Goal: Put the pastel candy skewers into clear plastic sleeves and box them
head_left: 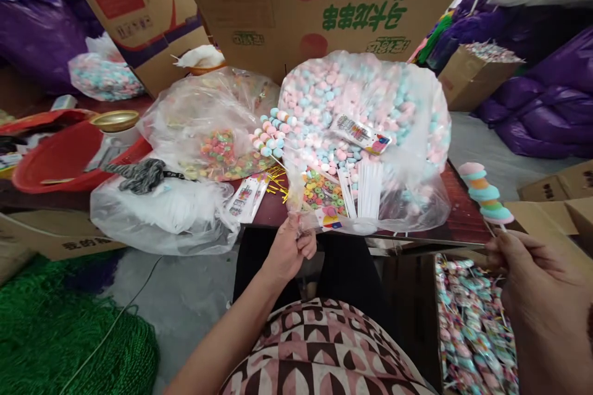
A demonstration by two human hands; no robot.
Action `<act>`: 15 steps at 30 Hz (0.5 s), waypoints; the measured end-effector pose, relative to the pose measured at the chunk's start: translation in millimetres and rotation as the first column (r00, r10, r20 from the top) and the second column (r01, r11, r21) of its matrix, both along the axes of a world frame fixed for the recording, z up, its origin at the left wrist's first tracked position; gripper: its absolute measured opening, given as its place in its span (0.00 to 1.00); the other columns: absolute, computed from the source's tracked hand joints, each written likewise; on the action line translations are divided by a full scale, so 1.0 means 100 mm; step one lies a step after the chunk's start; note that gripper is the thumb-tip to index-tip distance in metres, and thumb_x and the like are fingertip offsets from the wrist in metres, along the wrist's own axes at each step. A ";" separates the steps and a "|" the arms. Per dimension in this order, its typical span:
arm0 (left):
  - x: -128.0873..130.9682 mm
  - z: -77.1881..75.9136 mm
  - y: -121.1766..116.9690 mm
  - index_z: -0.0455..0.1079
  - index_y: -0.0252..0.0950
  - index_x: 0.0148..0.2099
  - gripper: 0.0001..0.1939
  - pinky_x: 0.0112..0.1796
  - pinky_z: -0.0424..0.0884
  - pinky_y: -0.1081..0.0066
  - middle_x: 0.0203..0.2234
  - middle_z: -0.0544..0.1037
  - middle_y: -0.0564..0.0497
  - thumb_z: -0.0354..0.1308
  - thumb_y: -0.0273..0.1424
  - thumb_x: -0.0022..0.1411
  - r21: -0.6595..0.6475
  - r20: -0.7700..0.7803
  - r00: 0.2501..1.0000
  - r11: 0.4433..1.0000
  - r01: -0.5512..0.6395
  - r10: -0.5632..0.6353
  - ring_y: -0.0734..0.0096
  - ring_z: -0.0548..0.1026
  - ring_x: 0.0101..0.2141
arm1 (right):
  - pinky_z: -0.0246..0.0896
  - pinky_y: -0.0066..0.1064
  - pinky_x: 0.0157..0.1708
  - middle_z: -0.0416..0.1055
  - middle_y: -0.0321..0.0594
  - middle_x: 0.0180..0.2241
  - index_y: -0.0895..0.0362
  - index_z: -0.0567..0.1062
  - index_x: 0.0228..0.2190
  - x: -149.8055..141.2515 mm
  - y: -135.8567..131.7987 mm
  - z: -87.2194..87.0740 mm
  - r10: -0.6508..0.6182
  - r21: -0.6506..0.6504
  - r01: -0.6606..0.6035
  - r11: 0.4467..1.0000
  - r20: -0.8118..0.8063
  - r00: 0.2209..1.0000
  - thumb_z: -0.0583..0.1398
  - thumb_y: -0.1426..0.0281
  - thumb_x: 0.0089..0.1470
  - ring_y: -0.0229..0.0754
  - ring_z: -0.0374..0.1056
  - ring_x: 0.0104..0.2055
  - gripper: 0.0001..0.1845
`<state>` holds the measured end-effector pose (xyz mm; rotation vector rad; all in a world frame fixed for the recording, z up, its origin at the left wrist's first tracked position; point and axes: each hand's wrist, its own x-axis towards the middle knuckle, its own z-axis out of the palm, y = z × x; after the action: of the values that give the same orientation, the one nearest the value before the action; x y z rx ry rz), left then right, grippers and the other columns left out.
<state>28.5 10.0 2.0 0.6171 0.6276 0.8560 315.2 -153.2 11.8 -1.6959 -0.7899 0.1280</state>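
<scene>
At the right, my right hand [532, 265] is closed around the stick of a marshmallow skewer [486, 194], held upright with pink, blue, orange and green pieces. My left hand [290, 250] is closed at the table's front edge, pinching a clear plastic wrapper [295, 196] that rises above the fingers. Just beyond it several finished marshmallow skewers [273, 136] lie bunched together. Beside the left hand are ring-shaped gummies [322, 191] and a bundle of white sticks [369, 191]. A big clear bag of pink, blue and white marshmallows [319, 92] fills the table behind.
Yellow twist ties [278, 182] and printed wrappers [248, 197] lie left of centre. A bag of gummies [217, 154], grey gloves [143, 176] and a red basin [55, 154] are farther left. Below right stands a carton of wrapped skewers [477, 327]. A large carton [287, 6] stands behind.
</scene>
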 end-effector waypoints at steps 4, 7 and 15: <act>-0.02 -0.01 0.01 0.59 0.37 0.27 0.28 0.16 0.56 0.78 0.11 0.53 0.63 0.62 0.56 0.53 0.066 -0.012 1.000 0.998 0.011 -0.010 0.83 0.55 0.12 | 0.59 0.39 0.27 0.70 0.36 0.25 0.45 0.80 0.30 -0.48 0.03 0.23 0.051 -0.075 -0.065 0.995 -0.177 0.983 0.69 0.59 0.48 0.45 0.63 0.27 0.06; -0.06 -0.04 0.01 0.60 0.37 0.27 0.27 0.16 0.57 0.78 0.11 0.53 0.63 0.60 0.55 0.55 0.115 -0.017 0.999 0.993 0.029 -0.028 0.82 0.55 0.12 | 0.60 0.33 0.23 0.71 0.35 0.22 0.49 0.81 0.28 -0.65 0.12 0.27 0.195 -0.044 -0.208 0.977 -0.207 0.959 0.70 0.60 0.46 0.39 0.64 0.23 0.08; -0.10 -0.17 -0.02 0.64 0.35 0.29 0.24 0.17 0.54 0.77 0.15 0.58 0.61 0.58 0.52 0.60 0.240 -0.159 0.986 0.967 0.080 -0.042 0.84 0.54 0.14 | 0.62 0.27 0.23 0.77 0.37 0.27 0.52 0.79 0.34 -1.06 0.52 0.35 0.446 0.206 -0.395 0.895 -0.406 0.798 0.66 0.62 0.54 0.36 0.67 0.25 0.07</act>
<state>18.9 7.5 -14.7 0.9294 0.6421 0.8403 209.3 -100.8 46.6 -1.2858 -0.7944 0.7464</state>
